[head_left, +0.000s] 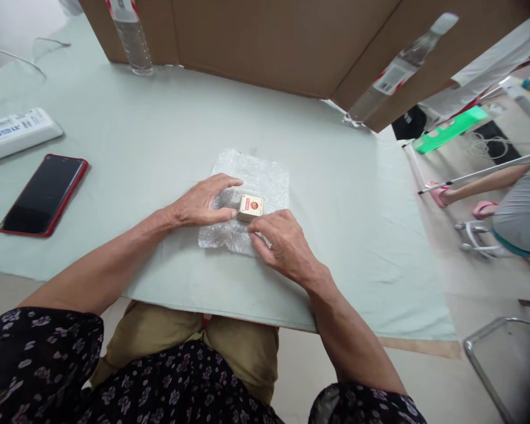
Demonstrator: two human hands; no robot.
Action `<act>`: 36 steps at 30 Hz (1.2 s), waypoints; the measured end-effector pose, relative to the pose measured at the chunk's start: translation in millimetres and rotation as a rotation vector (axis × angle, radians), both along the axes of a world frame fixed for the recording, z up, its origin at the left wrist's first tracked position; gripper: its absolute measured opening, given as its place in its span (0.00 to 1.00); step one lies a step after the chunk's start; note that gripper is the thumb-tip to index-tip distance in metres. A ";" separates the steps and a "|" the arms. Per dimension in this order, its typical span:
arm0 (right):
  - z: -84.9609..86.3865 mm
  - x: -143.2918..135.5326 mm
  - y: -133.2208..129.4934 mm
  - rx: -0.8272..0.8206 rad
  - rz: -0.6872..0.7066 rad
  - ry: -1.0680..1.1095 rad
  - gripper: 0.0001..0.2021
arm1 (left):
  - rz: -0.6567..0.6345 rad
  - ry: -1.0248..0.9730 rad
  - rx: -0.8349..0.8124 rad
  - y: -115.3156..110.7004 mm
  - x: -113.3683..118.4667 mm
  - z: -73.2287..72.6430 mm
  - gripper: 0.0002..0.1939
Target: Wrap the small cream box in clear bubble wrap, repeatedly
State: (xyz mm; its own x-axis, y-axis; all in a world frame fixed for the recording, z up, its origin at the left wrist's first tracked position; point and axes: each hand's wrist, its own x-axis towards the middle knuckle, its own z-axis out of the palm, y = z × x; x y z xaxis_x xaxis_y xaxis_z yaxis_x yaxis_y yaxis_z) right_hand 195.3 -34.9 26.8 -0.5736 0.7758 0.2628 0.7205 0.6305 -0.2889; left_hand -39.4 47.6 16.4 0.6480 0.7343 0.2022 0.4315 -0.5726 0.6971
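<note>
A small cream box (251, 206) with red print lies on a sheet of clear bubble wrap (265, 171) on the cloth-covered table. On the box's left side is my left hand (203, 202), its thumb and fingers spread apart, the thumb tip close to the box's lower left corner. My right hand (285, 244) rests at the box's lower right, over the edge of the wrap, with its fingers curled. Its fingertips are near the box, and whether they hold part of the wrap cannot be made out.
A phone (42, 194) in a red case and a white device (20, 134) lie at the left. Behind stands a cardboard panel (265, 44) with a bottle (135, 44) and another bottle (395, 73) against it. A person's leg (490, 179) shows at the right.
</note>
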 end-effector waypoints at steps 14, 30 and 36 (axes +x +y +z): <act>12.1 6.6 -1.5 -0.228 0.124 -0.339 0.09 | 0.027 -0.156 0.077 -8.8 5.1 5.2 0.12; -7.3 9.9 14.3 -0.070 -0.296 0.393 0.04 | -0.021 -0.072 0.059 -19.1 16.0 -3.4 0.08; -18.8 7.8 20.0 -0.172 -0.299 0.548 0.04 | 0.103 -0.201 -0.081 -25.1 26.0 -5.9 0.09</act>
